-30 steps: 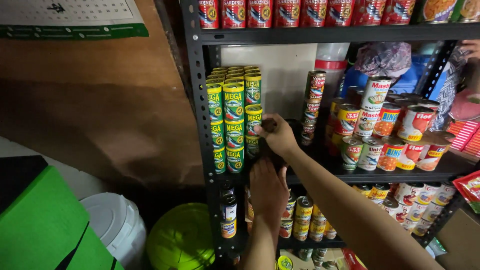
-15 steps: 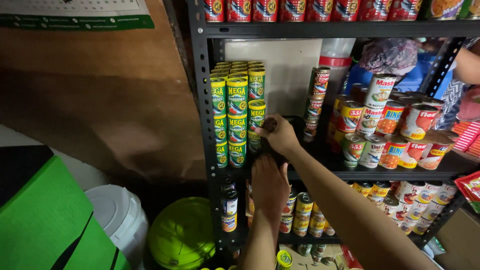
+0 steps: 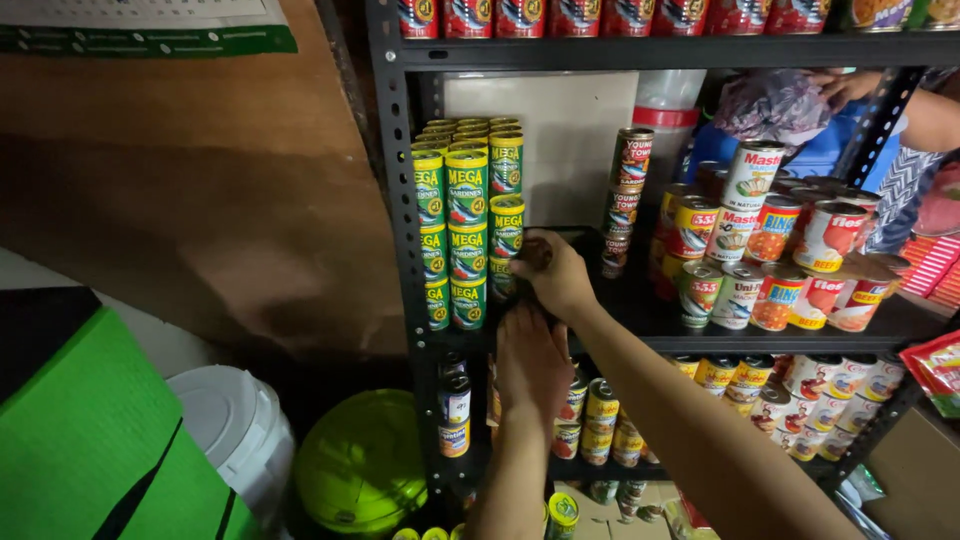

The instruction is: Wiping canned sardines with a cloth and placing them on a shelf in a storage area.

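Right hand (image 3: 560, 275) wraps a small upright tin can (image 3: 533, 252), just right of stacked green-label cans (image 3: 467, 215); left hand (image 3: 530, 362) nearer, below, grip unclear.

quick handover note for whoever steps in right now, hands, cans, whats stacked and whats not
Right hand: up at the middle shelf, grip closed around a small can, held beside the green-label can stack.
Left hand: just below the right, at the shelf's front edge; what it holds, if anything, is hidden.
Done: green-label cans stand in upright columns at the shelf's left; the front column by the hand is shorter than its neighbours.
Left: the held can is not yet set down. Mixed red and white cans lie loosely piled on the right side.
Another person's hand is at the bag on the upper right.
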